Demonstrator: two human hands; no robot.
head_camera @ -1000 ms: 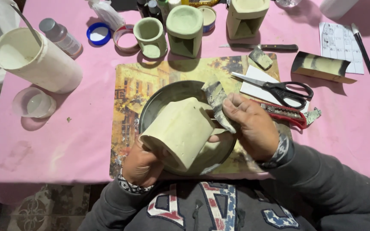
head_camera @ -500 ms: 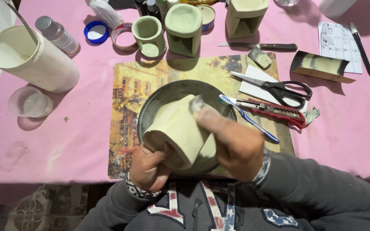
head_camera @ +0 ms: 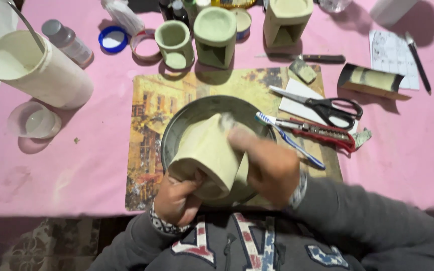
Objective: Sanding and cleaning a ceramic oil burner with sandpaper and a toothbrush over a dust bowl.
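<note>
I hold the pale green clay pot tipped over the round metal pan, near me on the surface. My left hand grips its bottom. My right hand rubs its side. I think I am smoothing it, so gentle strokes come next.

right hand slid from pale clay vessel's right side onto its top
</note>
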